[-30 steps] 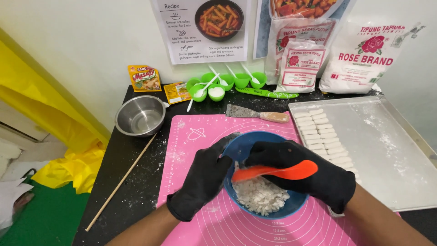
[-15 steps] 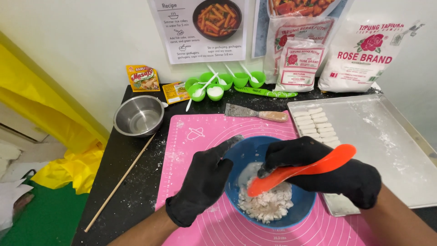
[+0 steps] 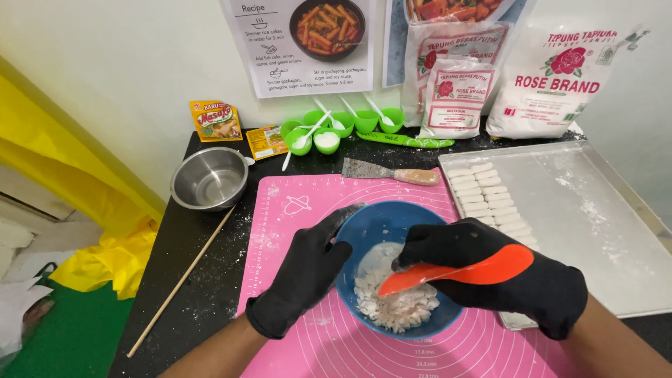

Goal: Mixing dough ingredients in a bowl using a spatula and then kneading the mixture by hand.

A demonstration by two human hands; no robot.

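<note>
A blue bowl [image 3: 378,222] sits on the pink silicone mat [image 3: 308,203] and holds crumbly white dough [image 3: 395,304]. My left hand [image 3: 302,276], in a black glove, grips the bowl's left rim. My right hand [image 3: 500,276], also gloved in black, holds an orange spatula [image 3: 462,273] whose tip presses into the dough inside the bowl.
A metal tray [image 3: 595,210] with several white dough sticks [image 3: 486,199] lies to the right. Behind the mat are a dough scraper [image 3: 388,171], small green cups [image 3: 336,129], flour bags [image 3: 553,80] and seasoning packets [image 3: 215,120]. A steel bowl [image 3: 208,180] and a wooden stick [image 3: 183,280] lie at left.
My right hand swung the orange spatula out to the right and raised it, then brought it back down flatter into the dough. My left hand kept its hold on the bowl rim.
</note>
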